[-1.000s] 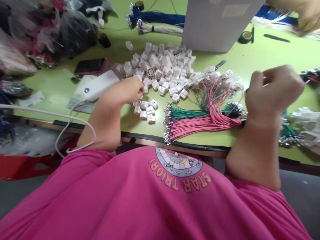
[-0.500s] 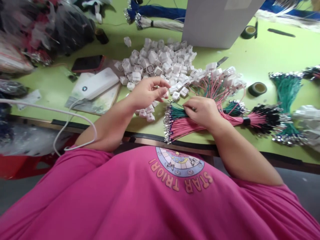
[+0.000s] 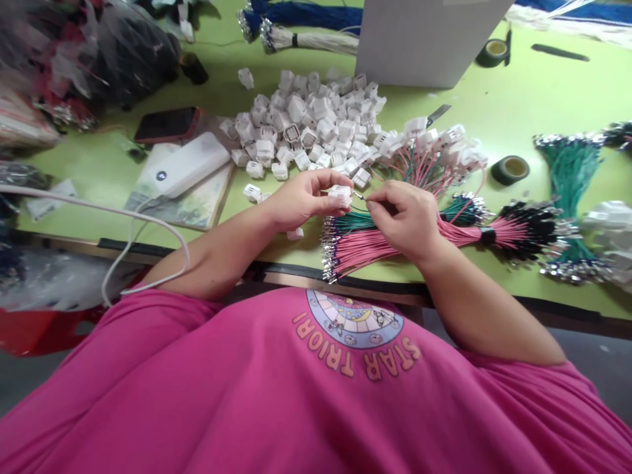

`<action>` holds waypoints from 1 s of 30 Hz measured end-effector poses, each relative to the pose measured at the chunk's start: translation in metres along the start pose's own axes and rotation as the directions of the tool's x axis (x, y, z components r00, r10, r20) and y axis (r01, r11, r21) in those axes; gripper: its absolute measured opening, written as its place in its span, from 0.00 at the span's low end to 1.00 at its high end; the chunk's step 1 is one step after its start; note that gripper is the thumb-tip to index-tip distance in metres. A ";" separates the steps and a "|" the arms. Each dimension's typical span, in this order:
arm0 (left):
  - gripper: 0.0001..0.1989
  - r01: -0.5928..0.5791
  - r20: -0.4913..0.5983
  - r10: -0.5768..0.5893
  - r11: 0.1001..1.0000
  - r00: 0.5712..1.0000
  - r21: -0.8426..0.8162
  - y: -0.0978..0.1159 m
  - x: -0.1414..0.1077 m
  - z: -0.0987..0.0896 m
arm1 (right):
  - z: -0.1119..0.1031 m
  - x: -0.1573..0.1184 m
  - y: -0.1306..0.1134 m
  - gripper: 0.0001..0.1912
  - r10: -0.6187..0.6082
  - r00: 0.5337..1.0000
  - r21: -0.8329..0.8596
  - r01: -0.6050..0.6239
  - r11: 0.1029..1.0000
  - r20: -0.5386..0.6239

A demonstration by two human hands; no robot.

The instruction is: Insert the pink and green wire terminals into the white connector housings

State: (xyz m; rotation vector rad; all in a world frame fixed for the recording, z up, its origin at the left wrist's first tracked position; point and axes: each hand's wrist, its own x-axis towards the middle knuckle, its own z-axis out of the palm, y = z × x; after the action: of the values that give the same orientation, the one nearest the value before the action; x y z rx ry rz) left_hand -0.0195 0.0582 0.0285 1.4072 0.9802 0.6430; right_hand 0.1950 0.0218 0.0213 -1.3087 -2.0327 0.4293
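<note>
My left hand (image 3: 309, 196) is closed on a white plastic connector housing (image 3: 340, 196), held between thumb and fingers. Close to its right side, my right hand (image 3: 402, 214) pinches a wire with a metal terminal (image 3: 359, 195), the tip pointing at the housing. Whether the tip touches the housing I cannot tell. Below the right hand lies a bundle of pink wires (image 3: 358, 247) with metal terminals at the left end, and a bundle of green wires (image 3: 348, 222) lies along its far side. Behind the hands is a heap of white housings (image 3: 316, 118).
Housings with pink and green wires (image 3: 419, 155) lie right of the heap. A power bank (image 3: 195, 164) with a white cable and a phone (image 3: 166, 124) are at left. A grey box (image 3: 405, 46) stands behind; a tape roll (image 3: 510, 170) sits at right.
My left hand has moved slightly right and now shows a white housing in its fingers. My right hand has lifted from the wire bundles and brought a terminal-tipped wire beside the housing.
</note>
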 end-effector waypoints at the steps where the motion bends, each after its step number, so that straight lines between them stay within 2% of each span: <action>1: 0.20 0.006 -0.002 -0.006 1.000 1.000 0.001 0.000 0.000 0.000 | 0.001 -0.001 0.000 0.11 0.004 1.000 -0.034 -0.004 0.999 0.004; 4: 0.22 0.012 0.003 -0.012 1.000 1.000 -0.013 0.001 0.000 0.000 | 0.004 -0.002 0.002 0.12 -0.015 0.999 -0.094 0.018 0.995 0.032; 8: 0.24 -0.046 0.004 0.046 0.998 0.999 0.031 -0.006 0.003 -0.003 | 0.007 -0.002 0.007 0.12 -0.073 0.996 -0.120 0.078 0.990 0.043; 12: 0.21 -0.146 -0.009 0.150 0.975 0.989 0.165 -0.017 0.006 -0.002 | 0.009 -0.002 0.004 0.12 -0.067 0.994 -0.075 0.073 0.994 0.089; 15: 0.20 -0.211 -0.006 0.215 0.963 0.977 0.168 -0.025 0.007 0.002 | 0.013 -0.002 0.003 0.11 -0.044 0.992 -0.022 0.047 0.999 0.119; 18: 0.21 -0.209 -0.013 0.214 0.966 0.977 0.154 -0.027 0.007 0.005 | 0.017 -0.001 0.005 0.11 -0.026 0.991 -0.015 0.028 1.000 0.134; 21: 0.20 -0.186 -0.036 0.195 0.966 0.980 0.178 -0.020 0.007 0.002 | 0.011 0.000 0.007 0.11 -0.030 0.988 -0.033 0.035 0.999 0.148; 24: 0.17 -0.136 -0.111 0.162 0.969 0.981 0.207 -0.012 0.007 -0.003 | -0.001 0.000 0.005 0.11 -0.108 0.990 -0.100 0.117 0.988 0.095; 25: 0.16 -0.123 -0.130 0.153 0.969 0.980 0.214 -0.010 0.008 -0.004 | -0.004 0.000 0.004 0.11 -0.172 0.978 -0.106 0.184 0.977 0.115; 26: 0.16 -0.114 -0.139 0.146 0.969 0.979 0.217 -0.009 0.009 -0.005 | -0.005 -0.001 0.002 0.10 -0.251 0.951 -0.086 0.270 0.959 0.182; 27: 0.15 -0.110 -0.142 0.143 0.969 0.979 0.219 -0.009 0.009 -0.005 | -0.006 -0.002 0.001 0.10 -0.330 0.900 -0.044 0.356 0.933 0.285; 28: 0.15 -0.109 -0.140 0.142 0.969 0.980 0.220 -0.010 0.010 -0.005 | -0.004 -0.003 0.000 0.10 -0.392 0.829 0.005 0.425 0.905 0.399; 30: 0.14 -0.109 -0.135 0.141 0.970 0.981 0.217 -0.012 0.011 -0.004 | 0.000 -0.006 -0.002 0.11 -0.432 0.695 0.068 0.486 0.872 0.575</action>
State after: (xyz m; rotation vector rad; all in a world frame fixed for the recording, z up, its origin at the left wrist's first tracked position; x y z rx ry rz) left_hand -0.0196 0.0689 0.0151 1.6348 1.1091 0.7655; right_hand 0.1952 0.0161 0.0203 -0.6901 -2.8202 0.5443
